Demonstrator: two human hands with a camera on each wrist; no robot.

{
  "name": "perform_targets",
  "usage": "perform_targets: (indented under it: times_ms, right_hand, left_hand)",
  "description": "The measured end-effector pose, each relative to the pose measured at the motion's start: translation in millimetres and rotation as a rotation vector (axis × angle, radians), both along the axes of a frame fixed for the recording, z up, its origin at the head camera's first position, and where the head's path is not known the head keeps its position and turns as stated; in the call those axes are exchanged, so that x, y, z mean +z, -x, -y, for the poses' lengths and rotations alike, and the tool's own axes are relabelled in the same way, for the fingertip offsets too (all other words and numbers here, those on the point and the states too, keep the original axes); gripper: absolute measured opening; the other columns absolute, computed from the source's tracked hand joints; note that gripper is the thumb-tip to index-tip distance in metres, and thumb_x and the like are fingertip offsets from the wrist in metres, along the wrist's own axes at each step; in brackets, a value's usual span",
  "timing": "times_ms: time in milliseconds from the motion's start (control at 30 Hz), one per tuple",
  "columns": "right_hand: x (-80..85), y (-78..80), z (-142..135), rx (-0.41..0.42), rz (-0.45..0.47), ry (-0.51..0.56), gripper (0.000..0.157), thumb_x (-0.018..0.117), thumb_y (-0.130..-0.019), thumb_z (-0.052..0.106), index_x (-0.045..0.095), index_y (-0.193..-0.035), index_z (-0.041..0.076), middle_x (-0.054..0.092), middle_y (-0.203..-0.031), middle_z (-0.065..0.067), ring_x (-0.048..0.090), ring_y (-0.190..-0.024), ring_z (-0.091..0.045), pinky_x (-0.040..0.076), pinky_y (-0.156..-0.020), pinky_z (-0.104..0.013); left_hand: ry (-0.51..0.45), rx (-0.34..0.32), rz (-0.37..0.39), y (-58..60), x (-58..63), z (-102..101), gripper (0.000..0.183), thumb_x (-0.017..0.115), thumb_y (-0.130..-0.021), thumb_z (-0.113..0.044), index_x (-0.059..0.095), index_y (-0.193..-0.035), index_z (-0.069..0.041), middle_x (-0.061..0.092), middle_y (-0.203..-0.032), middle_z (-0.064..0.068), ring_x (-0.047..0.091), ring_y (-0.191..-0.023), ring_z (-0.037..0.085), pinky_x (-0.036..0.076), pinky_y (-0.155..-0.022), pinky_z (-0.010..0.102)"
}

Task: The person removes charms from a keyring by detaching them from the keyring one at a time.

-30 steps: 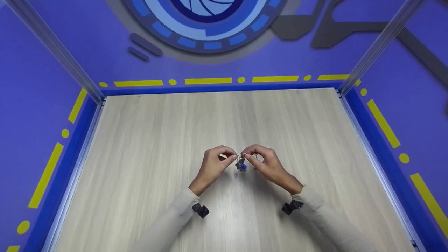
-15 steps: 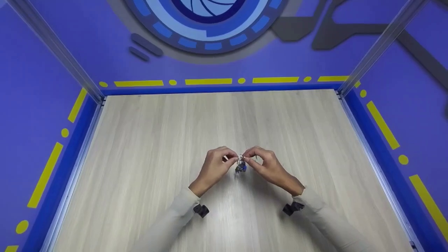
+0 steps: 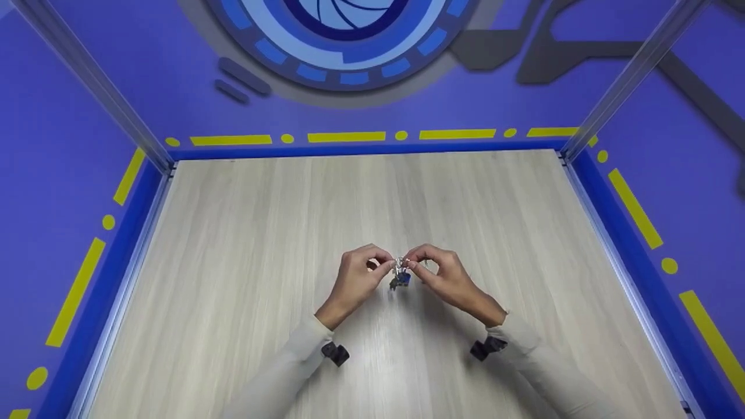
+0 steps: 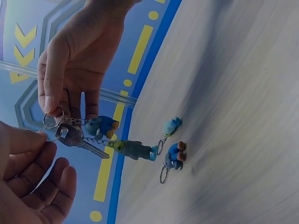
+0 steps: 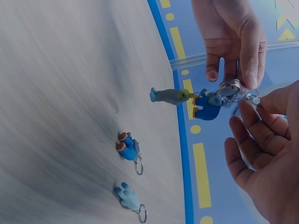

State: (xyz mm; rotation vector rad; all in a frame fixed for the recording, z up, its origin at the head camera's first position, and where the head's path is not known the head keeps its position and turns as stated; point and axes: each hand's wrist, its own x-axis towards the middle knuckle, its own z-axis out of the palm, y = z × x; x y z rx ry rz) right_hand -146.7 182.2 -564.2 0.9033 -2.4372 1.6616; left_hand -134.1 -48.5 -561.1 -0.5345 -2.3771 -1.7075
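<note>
My left hand [image 3: 359, 279] and right hand [image 3: 451, 276] meet above the table, pinching metal key rings [image 4: 53, 117] between thumbs and fingers. The rings overlap at the fingertips. A silver key [image 4: 71, 136] hangs from them, along with two small figures on short chains. One figure is a blue elephant-like charm [image 4: 103, 127]. Another is a long grey charm with a yellow-green head [image 4: 136, 149] and light-blue end. In the right wrist view the left hand [image 5: 233, 37] is at the top, while the right hand [image 5: 266, 149] fills the lower right.
Two more keychains lie on the wood-look table [image 3: 262, 233]: a light-blue figure [image 4: 173, 126] and a blue figure with a grey head [image 4: 175, 155], each with its own ring. Blue panels [image 3: 326, 110] with yellow dashes stand behind and at both sides.
Both hands stay nearly in place, their fingertips shifting slightly at the rings. The charms hanging below have swung and turned, now reaching a little lower in the head view.
</note>
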Motion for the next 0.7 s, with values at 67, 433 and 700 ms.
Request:
perform_targets:
  times_ms: [67,433,700]
  right_hand:
    - [0.1,0.4,-0.4,0.003,-0.026,-0.013,0.006,0.073,-0.106,0.005,0.077,-0.104,0.009,0.08,-0.106,-0.002,0.076,-0.099,-0.024,0.057,-0.092,-0.028]
    - [1.5,-0.2,-1.6,0.017,-0.119,-0.079,0.011,0.075,-0.102,-0.002,0.076,-0.106,0.008,0.078,-0.106,0.002,0.075,-0.101,-0.022,0.06,-0.089,-0.036]
    - [-3.1,-1.2,-0.9,-0.018,-0.05,-0.054,0.006,0.075,-0.105,0.003,0.077,-0.105,0.008,0.08,-0.104,0.001,0.075,-0.098,-0.018,0.06,-0.09,-0.036]
  left_hand:
    - [0.016,-0.009,0.012,-0.2,0.4,0.0,0.005,0.082,-0.098,-0.002,0.08,-0.098,-0.006,0.078,-0.091,-0.001,0.072,-0.085,0.012,0.063,-0.076,0.035]
    - [0.124,-0.071,-0.056,1.2,6.5,2.2,0.006,0.08,-0.099,-0.002,0.084,-0.101,-0.007,0.08,-0.095,0.002,0.072,-0.085,0.012,0.064,-0.077,0.041]
    - [0.05,0.004,-0.086,-0.2,1.9,-0.9,0.006,0.084,-0.094,0.0,0.084,-0.094,-0.006,0.079,-0.088,-0.001,0.071,-0.081,0.011,0.065,-0.074,0.043]
